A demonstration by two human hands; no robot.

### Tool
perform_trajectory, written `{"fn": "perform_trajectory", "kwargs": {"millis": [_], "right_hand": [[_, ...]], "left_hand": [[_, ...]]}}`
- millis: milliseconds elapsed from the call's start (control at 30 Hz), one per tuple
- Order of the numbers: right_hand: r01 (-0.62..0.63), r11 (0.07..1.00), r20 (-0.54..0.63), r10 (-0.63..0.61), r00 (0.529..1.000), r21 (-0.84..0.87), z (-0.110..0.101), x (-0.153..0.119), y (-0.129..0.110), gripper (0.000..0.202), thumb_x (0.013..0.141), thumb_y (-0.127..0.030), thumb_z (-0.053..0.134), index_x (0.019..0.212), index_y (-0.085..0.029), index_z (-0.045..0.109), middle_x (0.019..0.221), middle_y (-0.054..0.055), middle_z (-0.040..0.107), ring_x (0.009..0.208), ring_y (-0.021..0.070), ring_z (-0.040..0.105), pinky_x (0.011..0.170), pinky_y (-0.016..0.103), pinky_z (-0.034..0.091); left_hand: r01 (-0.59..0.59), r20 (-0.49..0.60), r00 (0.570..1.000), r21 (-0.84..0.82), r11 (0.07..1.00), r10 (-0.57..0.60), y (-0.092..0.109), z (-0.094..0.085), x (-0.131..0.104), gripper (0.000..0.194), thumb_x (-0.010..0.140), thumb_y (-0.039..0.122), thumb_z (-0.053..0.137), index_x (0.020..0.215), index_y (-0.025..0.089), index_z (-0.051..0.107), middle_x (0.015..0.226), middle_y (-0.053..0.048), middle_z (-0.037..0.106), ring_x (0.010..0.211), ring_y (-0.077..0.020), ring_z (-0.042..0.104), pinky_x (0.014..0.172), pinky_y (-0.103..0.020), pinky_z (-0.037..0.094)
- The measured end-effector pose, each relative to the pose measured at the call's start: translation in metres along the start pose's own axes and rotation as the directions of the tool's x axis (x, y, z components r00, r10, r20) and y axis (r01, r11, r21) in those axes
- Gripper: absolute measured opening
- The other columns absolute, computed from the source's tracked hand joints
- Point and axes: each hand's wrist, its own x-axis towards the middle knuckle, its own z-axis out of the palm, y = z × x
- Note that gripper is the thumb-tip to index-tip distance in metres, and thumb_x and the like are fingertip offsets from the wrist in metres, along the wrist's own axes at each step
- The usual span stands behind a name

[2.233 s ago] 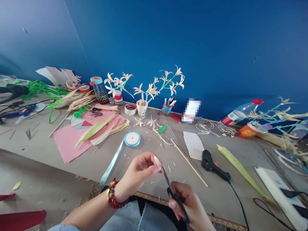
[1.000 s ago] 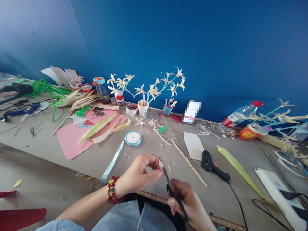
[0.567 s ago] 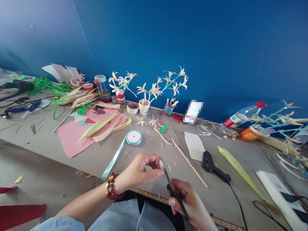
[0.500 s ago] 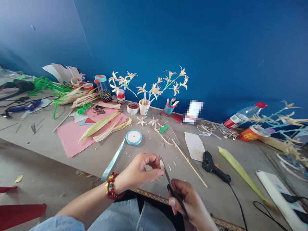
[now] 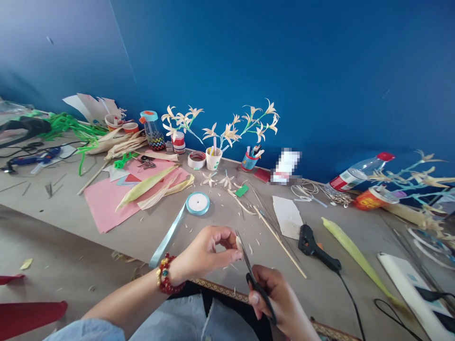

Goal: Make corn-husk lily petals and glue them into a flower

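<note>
My left hand [image 5: 209, 248], with a red bead bracelet [image 5: 166, 274] at its wrist, pinches a small pale piece [image 5: 238, 243], which looks like a bit of corn husk. Most of that piece is hidden by the fingertips. Black-handled scissors [image 5: 261, 292] are gripped in my right hand [image 5: 280, 291], their blades pointing up and to the left beside the pale piece. Whether the blades touch it I cannot tell. Small pale scraps [image 5: 250, 248] lie on the table around both hands.
A roll of blue ribbon [image 5: 198, 203] lies ahead of my left hand. To the right are a black glue gun [image 5: 314, 246], a corn husk [image 5: 355, 246] and a power strip [image 5: 408, 279]. Husk flowers stand in a white cup [image 5: 213, 160] by the blue wall. Pink paper [image 5: 103, 203] lies left.
The scissors have shifted very slightly in my right hand, their handles a little further left. My left hand stays in place with the pale piece.
</note>
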Motion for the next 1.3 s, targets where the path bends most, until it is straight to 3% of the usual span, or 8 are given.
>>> {"fn": "perform_trajectory", "kwargs": {"millis": [367, 567, 633, 733, 833, 1067, 1200, 1300], "right_hand": [[0.042, 0.999, -0.056, -0.044, 0.997, -0.034, -0.006, 0.003, 0.019, 0.066, 0.070, -0.088, 0.052, 0.059, -0.024, 0.038, 0.035, -0.004, 0.048, 0.034, 0.0078, 0.033, 0.041, 0.023, 0.022], [-0.034, 0.981, -0.076, 0.020, 0.997, -0.189, -0.025, 0.007, 0.012, 0.057, 0.074, -0.077, 0.059, 0.064, -0.024, 0.041, 0.049, -0.001, 0.057, 0.044, 0.0127, 0.049, 0.046, 0.024, 0.033], [-0.088, 0.906, -0.159, 0.023, 0.987, -0.413, -0.033, 0.007, 0.008, 0.050, 0.076, -0.068, 0.064, 0.065, -0.024, 0.043, 0.054, -0.002, 0.056, 0.049, 0.0148, 0.051, 0.049, 0.024, 0.033], [-0.206, 0.657, -0.314, -0.051, 0.948, -0.726, -0.042, 0.008, 0.009, 0.039, 0.079, -0.057, 0.067, 0.068, -0.025, 0.048, 0.058, -0.002, 0.059, 0.053, 0.0178, 0.054, 0.050, 0.026, 0.029], [-0.283, 0.496, -0.368, -0.079, 0.927, -0.821, -0.046, 0.009, 0.012, 0.031, 0.082, -0.053, 0.064, 0.072, -0.026, 0.052, 0.062, -0.001, 0.065, 0.057, 0.0212, 0.060, 0.050, 0.027, 0.028], [-0.209, 0.614, -0.294, -0.039, 0.955, -0.761, -0.045, 0.015, 0.010, 0.037, 0.081, -0.060, 0.065, 0.079, -0.027, 0.048, 0.064, -0.003, 0.066, 0.057, 0.0195, 0.062, 0.052, 0.025, 0.035], [-0.324, 0.437, -0.368, -0.017, 0.930, -0.839, -0.040, 0.023, 0.005, 0.029, 0.083, -0.052, 0.066, 0.082, -0.027, 0.050, 0.065, -0.003, 0.066, 0.058, 0.0207, 0.063, 0.051, 0.026, 0.027], [-0.283, 0.355, -0.317, -0.040, 0.948, -0.891, -0.044, 0.032, 0.001, 0.023, 0.082, -0.043, 0.069, 0.080, -0.025, 0.054, 0.079, -0.001, 0.067, 0.060, 0.0184, 0.061, 0.052, 0.027, 0.023]], "left_hand": [[0.012, 0.044, 0.999, -0.148, 0.989, -0.005, 0.001, -0.004, 0.003, 0.015, 0.082, 0.027, 0.069, 0.076, 0.014, 0.064, 0.078, -0.003, 0.066, 0.075, -0.0150, 0.058, 0.073, -0.026, 0.044], [0.045, 0.051, 0.998, -0.176, 0.983, -0.037, -0.002, -0.004, 0.004, 0.016, 0.081, 0.027, 0.071, 0.075, 0.015, 0.063, 0.078, -0.004, 0.067, 0.075, -0.0150, 0.060, 0.072, -0.025, 0.045], [0.065, 0.066, 0.997, -0.246, 0.967, -0.050, -0.005, -0.004, 0.004, 0.019, 0.080, 0.030, 0.072, 0.075, 0.015, 0.061, 0.077, -0.004, 0.067, 0.073, -0.0149, 0.061, 0.071, -0.026, 0.045], [0.091, 0.083, 0.994, -0.378, 0.921, -0.065, -0.009, -0.004, 0.005, 0.023, 0.079, 0.032, 0.074, 0.076, 0.016, 0.059, 0.073, -0.002, 0.066, 0.069, -0.0148, 0.063, 0.070, -0.027, 0.047], [0.093, 0.083, 0.995, -0.426, 0.900, -0.063, -0.011, -0.004, 0.006, 0.024, 0.077, 0.032, 0.076, 0.076, 0.016, 0.058, 0.071, -0.001, 0.065, 0.067, -0.0143, 0.063, 0.070, -0.028, 0.047], [0.127, 0.082, 0.991, -0.377, 0.918, -0.104, -0.006, -0.007, 0.004, 0.026, 0.080, 0.037, 0.073, 0.075, 0.016, 0.060, 0.071, -0.002, 0.065, 0.067, -0.0141, 0.061, 0.072, -0.029, 0.047], [0.118, 0.071, 0.992, -0.302, 0.946, -0.101, -0.003, -0.009, 0.002, 0.023, 0.083, 0.035, 0.068, 0.074, 0.015, 0.060, 0.069, -0.002, 0.065, 0.069, -0.0152, 0.062, 0.072, -0.029, 0.047], [0.116, 0.085, 0.992, -0.254, 0.960, -0.097, -0.001, -0.010, 0.002, 0.022, 0.085, 0.032, 0.064, 0.072, 0.015, 0.060, 0.069, -0.002, 0.066, 0.069, -0.0152, 0.061, 0.072, -0.028, 0.047]]}}
